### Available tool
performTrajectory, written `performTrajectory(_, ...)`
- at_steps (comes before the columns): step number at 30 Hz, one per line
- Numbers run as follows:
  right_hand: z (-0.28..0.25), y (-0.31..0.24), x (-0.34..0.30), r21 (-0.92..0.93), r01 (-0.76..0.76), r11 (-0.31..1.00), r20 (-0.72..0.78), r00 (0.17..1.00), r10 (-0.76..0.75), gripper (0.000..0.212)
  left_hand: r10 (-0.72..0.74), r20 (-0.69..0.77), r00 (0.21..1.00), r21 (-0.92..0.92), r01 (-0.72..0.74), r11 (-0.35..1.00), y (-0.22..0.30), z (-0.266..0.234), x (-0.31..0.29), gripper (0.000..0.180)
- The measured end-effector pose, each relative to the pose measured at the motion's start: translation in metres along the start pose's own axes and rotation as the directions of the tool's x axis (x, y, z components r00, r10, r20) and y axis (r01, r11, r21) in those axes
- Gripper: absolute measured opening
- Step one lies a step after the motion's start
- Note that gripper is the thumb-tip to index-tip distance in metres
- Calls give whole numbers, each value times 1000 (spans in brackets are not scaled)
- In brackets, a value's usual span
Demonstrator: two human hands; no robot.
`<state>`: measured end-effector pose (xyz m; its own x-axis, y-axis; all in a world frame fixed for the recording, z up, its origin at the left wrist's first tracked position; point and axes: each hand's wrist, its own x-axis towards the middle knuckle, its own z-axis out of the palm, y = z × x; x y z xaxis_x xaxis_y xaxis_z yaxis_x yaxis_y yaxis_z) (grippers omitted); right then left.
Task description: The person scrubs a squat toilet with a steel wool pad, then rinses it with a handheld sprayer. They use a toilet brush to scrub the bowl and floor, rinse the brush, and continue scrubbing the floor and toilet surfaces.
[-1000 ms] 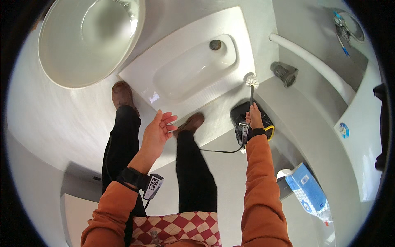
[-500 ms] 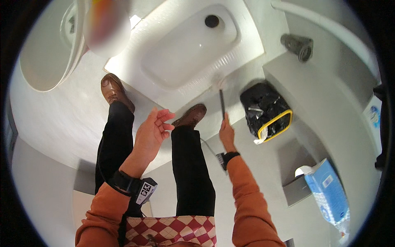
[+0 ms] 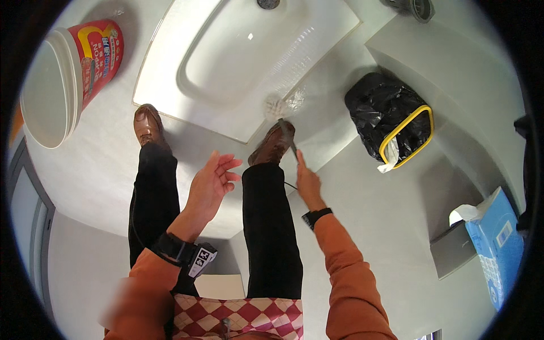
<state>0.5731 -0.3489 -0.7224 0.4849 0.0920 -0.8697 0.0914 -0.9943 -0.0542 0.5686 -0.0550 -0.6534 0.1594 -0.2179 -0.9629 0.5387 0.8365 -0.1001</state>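
Near your right shoe point(image 3: 268, 148), your right hand point(image 3: 309, 186) grips the brush handle point(image 3: 292, 144); your left hand point(image 3: 208, 186) hangs half-open.

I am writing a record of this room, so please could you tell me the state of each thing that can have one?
Left hand: empty, fingers loosely curled
Right hand: closed on the brush handle
Brush: held, its head blurred
Squat toilet: uncovered
Bucket: lid off
Black-lined bin: open, something white at its yellow rim
Blue tissue pack: opened, white sheet sticking out
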Motion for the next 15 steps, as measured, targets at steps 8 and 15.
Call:
performTrajectory(8, -35, 5, 106, 285, -36, 958, -394, 906, 152, 51, 11, 21, 1000, -18, -11, 1000, -6, -14, -2, 33)
performTrajectory(15, 3, -8, 13, 246, -27, 969, -118, 991, 57, 51, 35, 44, 998, 29, -36, 999, 3, -3, -17, 35)
